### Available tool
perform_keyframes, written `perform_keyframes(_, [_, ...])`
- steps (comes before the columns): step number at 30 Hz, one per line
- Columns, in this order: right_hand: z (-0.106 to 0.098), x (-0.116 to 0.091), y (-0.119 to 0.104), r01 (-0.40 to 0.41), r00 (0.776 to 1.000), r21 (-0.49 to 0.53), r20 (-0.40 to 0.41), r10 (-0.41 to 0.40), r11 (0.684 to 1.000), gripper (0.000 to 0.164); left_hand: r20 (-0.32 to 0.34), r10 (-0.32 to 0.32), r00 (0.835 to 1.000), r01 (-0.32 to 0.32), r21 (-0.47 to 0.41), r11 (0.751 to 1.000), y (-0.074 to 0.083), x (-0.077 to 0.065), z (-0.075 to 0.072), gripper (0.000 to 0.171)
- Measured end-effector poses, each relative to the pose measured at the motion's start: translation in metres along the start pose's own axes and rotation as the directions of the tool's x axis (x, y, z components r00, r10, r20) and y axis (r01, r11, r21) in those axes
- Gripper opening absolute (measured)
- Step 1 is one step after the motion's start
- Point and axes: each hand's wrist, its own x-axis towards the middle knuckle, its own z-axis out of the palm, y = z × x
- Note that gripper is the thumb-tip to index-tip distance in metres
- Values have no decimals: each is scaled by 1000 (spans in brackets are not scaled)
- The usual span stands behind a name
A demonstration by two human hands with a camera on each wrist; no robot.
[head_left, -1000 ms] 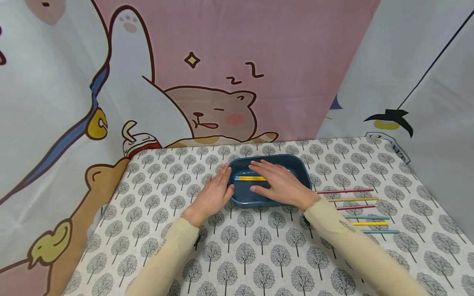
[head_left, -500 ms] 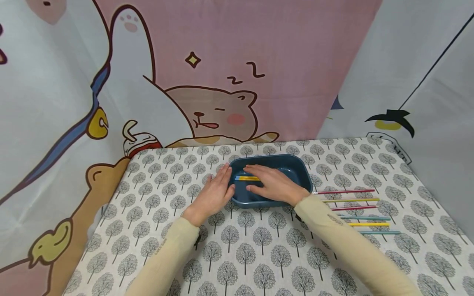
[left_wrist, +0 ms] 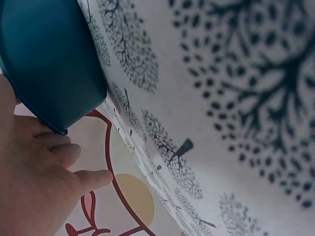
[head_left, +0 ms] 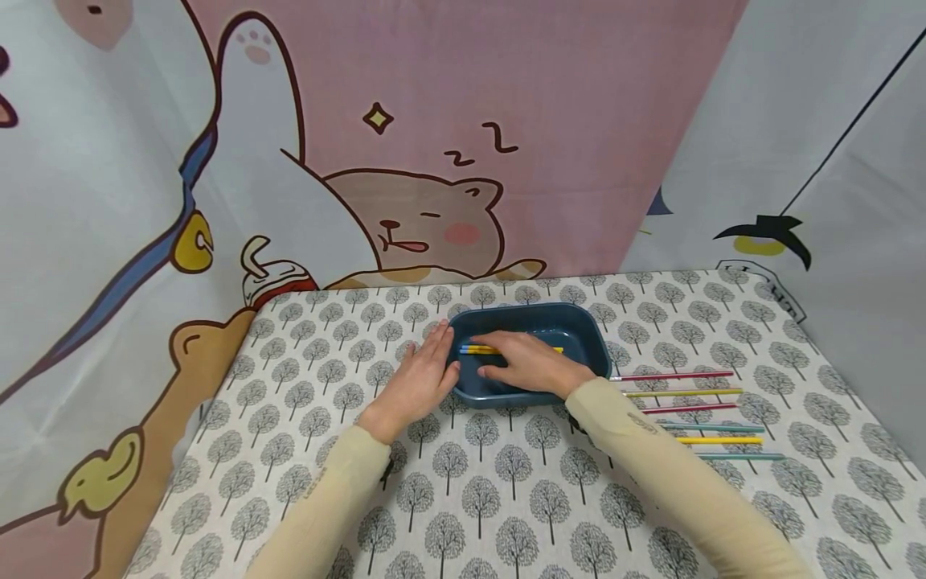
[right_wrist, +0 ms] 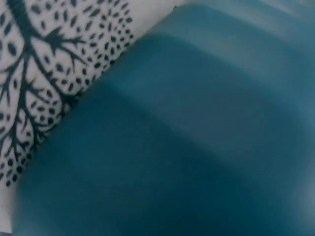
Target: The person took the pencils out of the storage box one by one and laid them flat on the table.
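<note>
A dark blue tray (head_left: 535,398) with raised sides stands on the table, with a few thin yellow sticks (head_left: 481,350) lying crosswise inside it. Their left ends are light blue, and the hand covers their middle. My right hand (head_left: 531,362) reaches over them into the tray, fingers on the far side and thumb (head_left: 493,373) apart on the near side. Its fingertips are partly hidden. My left hand (head_left: 415,378) rests against the tray's left side, its fingers lying along the outside. In the left wrist view, the hand (left_wrist: 44,177) touches the tray rim (left_wrist: 37,115). The right wrist view holds only blurred tray (right_wrist: 187,137) and tablecloth.
To the right of the tray several slender sticks lie side by side, among them a red stick (head_left: 676,375), a thicker yellow stick (head_left: 723,440) and a teal stick (head_left: 745,456). My right sleeve hides some left ends. A tree-print cloth (head_left: 481,498) covers the table; a cartoon curtain (head_left: 579,161) hangs behind.
My right hand has moved left and a little lower in the tray, over the yellow sticks, whose right end now shows past it. The left hand stays where it was.
</note>
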Motion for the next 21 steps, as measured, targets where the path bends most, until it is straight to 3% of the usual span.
perform_keyframes(21, [3, 10, 6, 20, 999, -27, 33, -19, 999, 51, 5, -7, 1000, 7, -2, 1000, 1, 1, 0, 64])
